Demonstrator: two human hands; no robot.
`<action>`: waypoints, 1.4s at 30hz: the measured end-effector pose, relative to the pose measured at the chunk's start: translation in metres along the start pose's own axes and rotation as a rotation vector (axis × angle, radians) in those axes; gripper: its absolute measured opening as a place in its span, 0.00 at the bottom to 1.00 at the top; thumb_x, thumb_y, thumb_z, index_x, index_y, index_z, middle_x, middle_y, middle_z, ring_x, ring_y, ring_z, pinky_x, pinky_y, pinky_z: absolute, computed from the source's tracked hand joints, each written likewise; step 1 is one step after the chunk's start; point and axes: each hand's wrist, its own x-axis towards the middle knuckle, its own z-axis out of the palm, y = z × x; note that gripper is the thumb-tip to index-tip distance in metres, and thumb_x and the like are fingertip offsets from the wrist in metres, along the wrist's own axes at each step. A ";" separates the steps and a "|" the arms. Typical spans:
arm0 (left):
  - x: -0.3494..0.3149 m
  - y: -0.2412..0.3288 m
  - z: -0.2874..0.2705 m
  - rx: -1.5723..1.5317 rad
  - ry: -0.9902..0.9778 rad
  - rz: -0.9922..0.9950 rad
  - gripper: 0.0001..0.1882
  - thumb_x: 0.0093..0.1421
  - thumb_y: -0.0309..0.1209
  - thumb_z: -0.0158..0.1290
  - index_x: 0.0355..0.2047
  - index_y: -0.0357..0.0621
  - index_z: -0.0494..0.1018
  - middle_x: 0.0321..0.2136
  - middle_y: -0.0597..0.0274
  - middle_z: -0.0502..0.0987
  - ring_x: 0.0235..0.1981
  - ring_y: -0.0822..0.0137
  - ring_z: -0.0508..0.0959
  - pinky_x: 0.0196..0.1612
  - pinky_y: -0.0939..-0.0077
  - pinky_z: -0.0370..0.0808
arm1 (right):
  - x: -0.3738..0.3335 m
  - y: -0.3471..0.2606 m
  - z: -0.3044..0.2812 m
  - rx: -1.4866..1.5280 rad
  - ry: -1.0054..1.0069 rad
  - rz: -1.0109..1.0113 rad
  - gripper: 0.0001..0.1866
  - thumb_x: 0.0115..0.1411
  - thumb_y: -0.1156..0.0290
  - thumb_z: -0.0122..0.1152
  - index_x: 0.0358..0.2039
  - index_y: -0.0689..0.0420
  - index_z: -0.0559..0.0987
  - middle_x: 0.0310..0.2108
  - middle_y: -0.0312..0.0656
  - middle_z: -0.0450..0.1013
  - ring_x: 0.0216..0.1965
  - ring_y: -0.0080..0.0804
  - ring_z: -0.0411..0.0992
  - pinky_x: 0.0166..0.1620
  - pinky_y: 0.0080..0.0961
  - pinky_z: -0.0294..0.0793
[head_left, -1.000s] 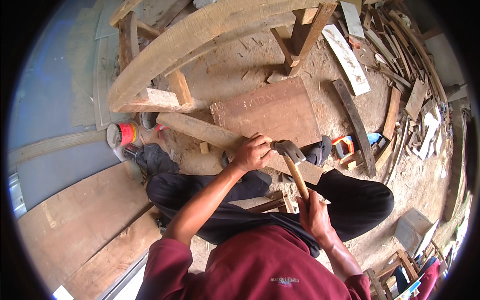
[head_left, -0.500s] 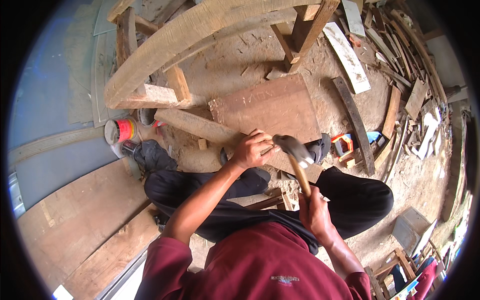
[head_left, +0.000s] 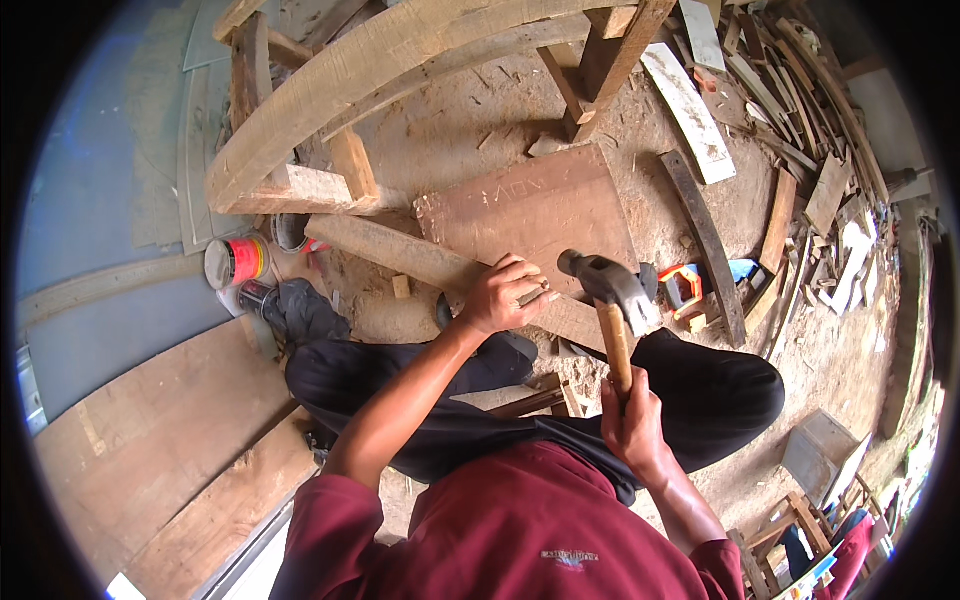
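My right hand (head_left: pixel 632 415) is wrapped round the wooden handle of a claw hammer (head_left: pixel 617 285). Its metal head hangs in the air just right of my left hand (head_left: pixel 508 296). The fingers of that left hand are pinched together over a long wooden beam (head_left: pixel 400 252), which runs slantwise in front of me between my bent legs. Whatever small thing the pinch holds is too small to make out. Beyond the beam, a brown wooden board (head_left: pixel 535 205) lies flat on the ground.
A curved wooden frame (head_left: pixel 330 100) stands ahead. Paint cans (head_left: pixel 235 262) sit at the left near wide planks (head_left: pixel 170 430). To the right lie a handsaw with an orange grip (head_left: pixel 683 287), a dark curved timber (head_left: pixel 705 245), a white board (head_left: pixel 690 115) and heaped wood scraps (head_left: pixel 830 200).
The hammer head has lifted off to the right, away from my left fingers, and now shows sharply. My left hand keeps its pinch in nearly the same place.
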 end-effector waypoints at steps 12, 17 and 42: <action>0.004 -0.007 -0.001 0.004 0.019 -0.020 0.09 0.58 0.32 0.56 0.28 0.38 0.79 0.31 0.59 0.80 0.34 0.57 0.78 0.44 0.65 0.75 | 0.040 0.002 -0.025 0.447 -0.058 0.359 0.20 0.72 0.54 0.48 0.40 0.62 0.70 0.17 0.32 0.62 0.15 0.20 0.60 0.20 0.22 0.60; 0.004 -0.028 -0.013 0.424 0.203 -0.293 0.10 0.61 0.27 0.47 0.37 0.40 0.77 0.37 0.56 0.79 0.40 0.54 0.76 0.53 0.57 0.68 | 0.063 0.007 -0.051 0.695 -0.304 0.526 0.21 0.73 0.51 0.45 0.41 0.59 0.69 0.17 0.26 0.53 0.12 0.13 0.51 0.13 0.17 0.56; 0.011 -0.022 -0.017 0.550 0.118 -0.497 0.17 0.52 0.24 0.49 0.44 0.43 0.73 0.42 0.57 0.75 0.46 0.53 0.73 0.53 0.56 0.65 | 0.108 0.019 -0.111 0.615 -0.597 0.760 0.24 0.72 0.46 0.43 0.35 0.56 0.67 0.17 0.28 0.56 0.12 0.17 0.56 0.13 0.20 0.58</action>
